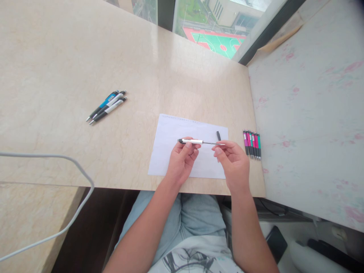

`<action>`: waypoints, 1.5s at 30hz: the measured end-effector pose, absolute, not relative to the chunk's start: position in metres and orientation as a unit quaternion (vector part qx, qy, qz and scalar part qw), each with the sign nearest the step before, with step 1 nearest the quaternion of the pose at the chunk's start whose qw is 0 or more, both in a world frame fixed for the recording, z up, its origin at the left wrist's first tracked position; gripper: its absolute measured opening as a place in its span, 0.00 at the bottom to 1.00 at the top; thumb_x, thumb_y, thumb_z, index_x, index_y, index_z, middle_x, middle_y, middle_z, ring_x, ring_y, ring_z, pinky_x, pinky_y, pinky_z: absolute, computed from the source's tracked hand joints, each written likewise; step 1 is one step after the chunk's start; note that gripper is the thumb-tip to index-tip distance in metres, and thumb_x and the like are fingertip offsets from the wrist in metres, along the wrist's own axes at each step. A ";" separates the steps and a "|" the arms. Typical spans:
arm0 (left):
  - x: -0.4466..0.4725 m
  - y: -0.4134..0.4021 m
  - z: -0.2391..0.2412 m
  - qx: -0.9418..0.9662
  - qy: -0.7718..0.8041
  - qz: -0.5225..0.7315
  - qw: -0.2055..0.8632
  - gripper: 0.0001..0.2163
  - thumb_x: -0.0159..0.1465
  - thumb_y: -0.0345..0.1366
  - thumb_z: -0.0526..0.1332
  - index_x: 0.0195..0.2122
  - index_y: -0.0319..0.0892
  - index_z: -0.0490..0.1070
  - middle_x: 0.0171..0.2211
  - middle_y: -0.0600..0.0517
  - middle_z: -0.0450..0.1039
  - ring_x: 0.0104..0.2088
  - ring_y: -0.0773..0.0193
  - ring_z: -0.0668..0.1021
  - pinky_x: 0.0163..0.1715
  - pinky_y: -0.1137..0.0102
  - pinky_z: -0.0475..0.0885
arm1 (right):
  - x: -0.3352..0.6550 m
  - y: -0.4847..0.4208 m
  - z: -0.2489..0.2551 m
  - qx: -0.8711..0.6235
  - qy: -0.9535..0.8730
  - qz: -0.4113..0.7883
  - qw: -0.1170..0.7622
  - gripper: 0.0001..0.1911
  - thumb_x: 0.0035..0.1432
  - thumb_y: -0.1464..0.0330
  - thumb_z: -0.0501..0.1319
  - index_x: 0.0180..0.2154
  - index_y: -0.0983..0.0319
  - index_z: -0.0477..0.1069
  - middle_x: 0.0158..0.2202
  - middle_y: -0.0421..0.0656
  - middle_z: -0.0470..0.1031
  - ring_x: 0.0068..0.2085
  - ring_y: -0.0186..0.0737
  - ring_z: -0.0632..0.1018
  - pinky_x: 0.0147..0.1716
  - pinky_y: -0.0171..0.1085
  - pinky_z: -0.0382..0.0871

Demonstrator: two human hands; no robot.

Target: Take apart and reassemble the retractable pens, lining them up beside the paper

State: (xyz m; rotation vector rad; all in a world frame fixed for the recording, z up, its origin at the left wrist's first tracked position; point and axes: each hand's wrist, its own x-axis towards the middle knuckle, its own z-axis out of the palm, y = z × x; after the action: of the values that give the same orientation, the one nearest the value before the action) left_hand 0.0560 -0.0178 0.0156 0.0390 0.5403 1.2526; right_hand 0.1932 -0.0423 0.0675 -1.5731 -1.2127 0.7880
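Above white paper [162, 151] on a pale surface [119, 151], the left hand [182, 161] pinches a white pen barrel [196, 141]; the right hand [234, 163] curls at its projecting thin refill [209, 143], whether gripping is unclear. A black piece [218, 135] lies beyond.

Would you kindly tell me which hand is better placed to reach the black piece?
Probably the right hand: it is nearer the black piece on the paper, while the left hand holds the white barrel.

White pen [196, 141]: smooth plastic.
Sheet [209, 163]: matt paper. Surface [170, 83]: smooth, glossy, stone-look finish. Trousers [199, 214]: matt cloth.
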 end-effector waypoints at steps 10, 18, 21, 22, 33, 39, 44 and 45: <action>0.057 -0.018 0.015 0.037 0.250 0.579 0.775 0.11 0.56 0.34 0.73 0.38 0.41 0.77 0.35 0.52 0.79 0.35 0.71 0.80 0.35 0.79 0.74 | 0.185 -0.034 0.059 -0.629 -0.468 0.329 0.526 0.09 0.58 0.60 0.66 0.38 0.58 0.75 0.30 0.40 0.79 0.28 0.35 0.76 0.27 0.36 0.70; 0.058 -0.018 0.014 0.026 0.268 0.580 0.768 0.12 0.56 0.34 0.73 0.39 0.40 0.76 0.36 0.51 0.79 0.35 0.70 0.81 0.35 0.77 0.73 | 0.191 -0.035 0.055 -0.628 -0.469 0.359 0.507 0.11 0.58 0.61 0.66 0.41 0.57 0.75 0.31 0.40 0.79 0.28 0.35 0.76 0.27 0.35 0.69; 0.058 -0.018 0.014 0.025 0.269 0.581 0.768 0.12 0.56 0.34 0.73 0.40 0.40 0.76 0.36 0.51 0.79 0.35 0.70 0.81 0.36 0.77 0.73 | 0.201 -0.035 0.050 -0.662 -0.502 0.345 0.438 0.13 0.58 0.61 0.65 0.43 0.58 0.75 0.33 0.42 0.79 0.32 0.38 0.78 0.30 0.37 0.71; 0.058 -0.018 0.014 0.026 0.268 0.582 0.767 0.12 0.56 0.33 0.73 0.40 0.40 0.76 0.36 0.51 0.79 0.35 0.70 0.81 0.36 0.78 0.73 | 0.207 -0.035 0.047 -0.683 -0.518 0.321 0.402 0.13 0.58 0.61 0.64 0.43 0.59 0.76 0.33 0.42 0.80 0.33 0.39 0.78 0.31 0.38 0.71; 0.058 -0.017 0.014 0.033 0.260 0.584 0.768 0.11 0.56 0.34 0.73 0.40 0.41 0.77 0.36 0.52 0.79 0.34 0.71 0.80 0.35 0.79 0.73 | 0.247 -0.017 0.014 -0.785 -0.584 0.013 0.204 0.14 0.58 0.64 0.59 0.42 0.62 0.77 0.40 0.49 0.77 0.34 0.43 0.74 0.39 0.43 0.68; 0.058 -0.018 0.012 0.044 0.268 0.578 0.769 0.12 0.56 0.35 0.73 0.40 0.41 0.76 0.36 0.53 0.78 0.34 0.72 0.80 0.34 0.78 0.73 | 0.245 -0.025 0.024 -0.779 -0.532 0.144 0.298 0.11 0.58 0.63 0.61 0.38 0.62 0.77 0.38 0.48 0.79 0.35 0.44 0.78 0.37 0.43 0.71; 0.060 -0.018 0.009 0.061 0.283 0.575 0.766 0.13 0.56 0.36 0.73 0.40 0.42 0.75 0.36 0.53 0.77 0.34 0.72 0.79 0.35 0.77 0.72 | 0.250 -0.045 0.051 -0.710 -0.452 0.320 0.435 0.13 0.54 0.61 0.68 0.40 0.60 0.78 0.33 0.43 0.79 0.34 0.39 0.78 0.32 0.38 0.71; 0.060 -0.018 0.009 0.064 0.285 0.575 0.764 0.13 0.56 0.36 0.73 0.40 0.42 0.75 0.36 0.53 0.77 0.34 0.72 0.79 0.35 0.77 0.72 | 0.251 -0.050 0.057 -0.700 -0.445 0.330 0.451 0.12 0.54 0.61 0.69 0.39 0.60 0.78 0.33 0.42 0.79 0.33 0.38 0.77 0.32 0.37 0.71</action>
State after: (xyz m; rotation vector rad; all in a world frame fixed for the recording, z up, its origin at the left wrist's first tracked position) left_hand 0.0599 -0.0181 0.0086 0.1393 0.6205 1.2493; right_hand 0.2511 -0.0495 0.0566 -1.7306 -1.0996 0.8149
